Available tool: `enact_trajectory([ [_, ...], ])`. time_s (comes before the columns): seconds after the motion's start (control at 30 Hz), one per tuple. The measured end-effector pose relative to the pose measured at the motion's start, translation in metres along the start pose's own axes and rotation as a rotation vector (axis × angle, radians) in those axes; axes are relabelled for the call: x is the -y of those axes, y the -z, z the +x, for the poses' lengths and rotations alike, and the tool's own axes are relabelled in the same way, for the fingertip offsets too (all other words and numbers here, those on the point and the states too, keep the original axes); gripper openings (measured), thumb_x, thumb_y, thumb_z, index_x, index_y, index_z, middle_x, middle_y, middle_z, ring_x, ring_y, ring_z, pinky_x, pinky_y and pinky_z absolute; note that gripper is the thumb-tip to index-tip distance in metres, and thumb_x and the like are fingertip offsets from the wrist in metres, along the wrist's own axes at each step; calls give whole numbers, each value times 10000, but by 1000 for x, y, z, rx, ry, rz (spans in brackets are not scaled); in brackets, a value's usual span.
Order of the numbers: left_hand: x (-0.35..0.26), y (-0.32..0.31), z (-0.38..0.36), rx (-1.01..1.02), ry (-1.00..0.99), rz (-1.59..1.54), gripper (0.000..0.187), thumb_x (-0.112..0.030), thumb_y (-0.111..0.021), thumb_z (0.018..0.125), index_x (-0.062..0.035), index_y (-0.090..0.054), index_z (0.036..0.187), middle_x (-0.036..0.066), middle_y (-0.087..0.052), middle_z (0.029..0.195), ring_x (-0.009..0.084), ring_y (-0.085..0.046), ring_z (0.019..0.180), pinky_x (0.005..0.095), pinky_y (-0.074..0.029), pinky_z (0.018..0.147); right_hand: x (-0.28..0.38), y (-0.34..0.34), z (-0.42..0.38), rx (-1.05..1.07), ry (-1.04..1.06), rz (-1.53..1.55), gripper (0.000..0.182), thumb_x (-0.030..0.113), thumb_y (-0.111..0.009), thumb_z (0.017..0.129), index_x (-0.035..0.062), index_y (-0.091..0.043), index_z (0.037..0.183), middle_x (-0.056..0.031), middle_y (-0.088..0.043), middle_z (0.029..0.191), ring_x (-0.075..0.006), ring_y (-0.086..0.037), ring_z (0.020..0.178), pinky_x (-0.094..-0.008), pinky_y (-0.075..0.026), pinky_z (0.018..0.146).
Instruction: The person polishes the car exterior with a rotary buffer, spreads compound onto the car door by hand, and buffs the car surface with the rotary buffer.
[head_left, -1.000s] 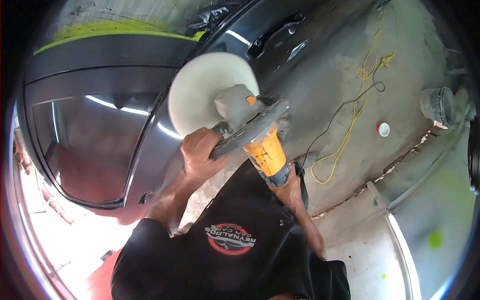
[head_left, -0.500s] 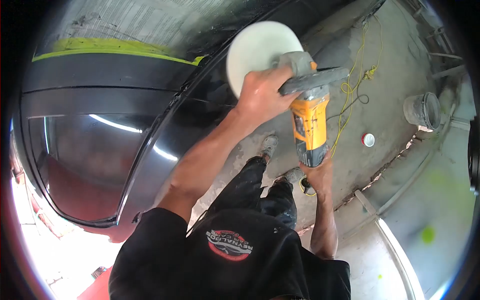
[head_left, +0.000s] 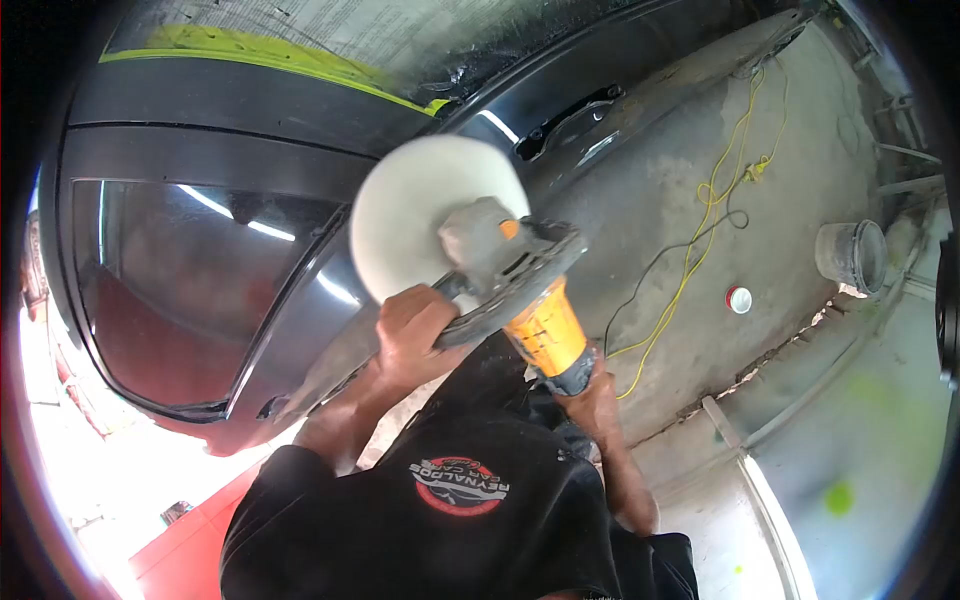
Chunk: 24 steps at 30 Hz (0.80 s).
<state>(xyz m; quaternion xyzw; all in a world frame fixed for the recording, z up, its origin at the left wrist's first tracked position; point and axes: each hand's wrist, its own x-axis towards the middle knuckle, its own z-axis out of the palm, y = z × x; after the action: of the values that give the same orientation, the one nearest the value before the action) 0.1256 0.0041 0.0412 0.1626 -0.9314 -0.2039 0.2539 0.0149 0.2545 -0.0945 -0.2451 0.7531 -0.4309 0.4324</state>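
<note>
Both my hands are on a yellow and grey polisher (head_left: 548, 330) with a big round white pad (head_left: 395, 220). My left hand (head_left: 410, 330) is wrapped round the dark front handle beside the pad. At the other end, my right hand (head_left: 595, 398) grips the black rear of the tool body; some of its fingers are hidden behind it. The pad's face is turned away from me and overlaps the glossy dark car body (head_left: 230, 160) in this view, and its rim looks smeared by spin.
Printed paper held by yellow-green tape (head_left: 270, 62) covers glass on the car. A yellow cable (head_left: 690, 260) trails over the concrete floor at right. Farther right are a small white-topped can (head_left: 738, 300) and a grey bucket (head_left: 850, 255), near a pale wall panel.
The polisher has come left and lower in the view, closer to my body, and tilted. Both hands moved with it and kept their hold. More of the car's side shows.
</note>
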Motion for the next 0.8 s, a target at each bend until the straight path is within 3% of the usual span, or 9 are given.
enact_trajectory([
  [0.1, 5, -34, 39, -49, -46, -83, 228, -107, -803, 631, -47, -613, 742, 111, -568, 630, 291, -582, 536, 371, -466, 502, -12, 23, 13, -120, -19, -77, 776, 112, -843, 679, -17, -454, 1338, -255, -699, 1032, -396, -695, 999, -426, -556, 824],
  [0.3, 19, -127, 143, -150, -173, -204, 283, -145, -838, 640, -65, -622, 804, 116, -628, 680, 316, -648, 619, 388, -497, 539, -29, 79, 67, -387, 68, -58, 762, 100, -854, 662, -21, -473, 1312, -221, -664, 1108, -335, -662, 1042, -395, -510, 898],
  [0.47, 20, -161, 172, -161, -131, -240, 276, -147, -838, 644, -72, -624, 802, 110, -643, 694, 308, -664, 653, 390, -512, 575, 4, 95, 78, -405, -29, -111, 717, 124, -861, 666, -19, -496, 1267, -218, -666, 1122, -332, -662, 1041, -392, -506, 899],
  [0.53, 18, -142, 153, -153, -119, -191, 272, -155, -837, 641, -71, -628, 794, 110, -646, 698, 307, -661, 643, 392, -508, 566, 20, 87, 64, -386, -128, -152, 701, 141, -865, 667, -31, -506, 1244, -227, -675, 1078, -335, -673, 1006, -400, -511, 892],
  [0.63, 14, -96, 102, -112, -100, -111, 259, -165, -833, 632, -65, -638, 769, 108, -640, 687, 304, -639, 601, 395, -495, 532, -16, 57, 42, -334, 8, -157, 721, 151, -872, 666, -40, -501, 1254, -237, -682, 1037, -341, -689, 967, -413, -530, 854],
  [0.8, 7, -14, 2, -41, -30, -15, 213, -91, -781, 580, -54, -602, 688, 88, -554, 620, 278, -564, 532, 383, -439, 481, -12, 6, 0, -69, 19, -110, 792, 115, -866, 645, -23, -460, 1310, -226, -714, 958, -342, -728, 891, -418, -574, 768],
])
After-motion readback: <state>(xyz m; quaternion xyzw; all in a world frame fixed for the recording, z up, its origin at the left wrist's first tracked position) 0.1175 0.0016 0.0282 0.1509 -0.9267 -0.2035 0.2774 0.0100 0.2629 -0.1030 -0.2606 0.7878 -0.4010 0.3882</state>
